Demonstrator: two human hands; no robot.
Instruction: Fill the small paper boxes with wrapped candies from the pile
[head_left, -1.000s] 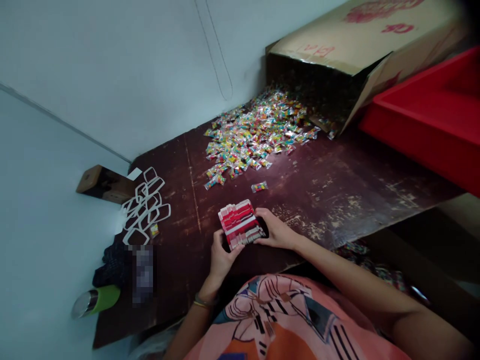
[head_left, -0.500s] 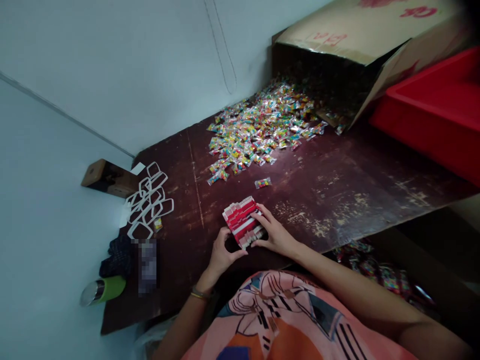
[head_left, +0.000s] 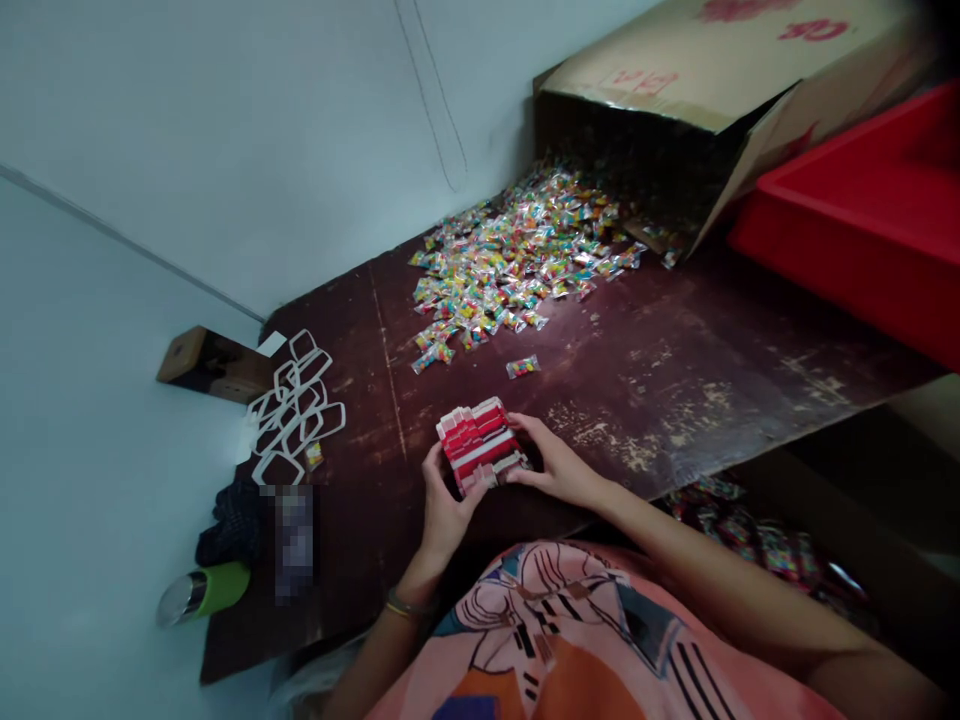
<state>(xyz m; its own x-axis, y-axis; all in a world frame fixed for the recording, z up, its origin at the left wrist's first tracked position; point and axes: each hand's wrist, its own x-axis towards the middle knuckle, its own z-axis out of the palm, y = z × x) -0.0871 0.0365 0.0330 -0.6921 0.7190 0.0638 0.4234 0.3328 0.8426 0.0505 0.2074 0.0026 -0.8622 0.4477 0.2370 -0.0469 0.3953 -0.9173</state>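
Between my two hands is a stack of red and white printed cards or flat packets (head_left: 480,445), its layers uneven along the top. My left hand (head_left: 446,505) grips the stack's left and near side, thumb along the lower edge. On the right side, my right hand (head_left: 551,465) holds it with the fingers at the far corner and the thumb near the bottom. What exactly the stacked pieces are, I cannot make out. A single clear sachet of coloured candies (head_left: 523,367) lies on the table just beyond the stack.
A heap of candy sachets (head_left: 517,250) spreads from an open cardboard box (head_left: 645,70). At right stands a red plastic tray (head_left: 847,240). White looped frames (head_left: 300,410), a wooden block (head_left: 214,365) and a green bottle (head_left: 221,588) line the table's left side. More wrapped sweets (head_left: 750,530) sit below the edge.
My left hand has closed in from beside the stack and now clasps its left side. The stack has shifted slightly left, and my right hand has slid toward its right edge.
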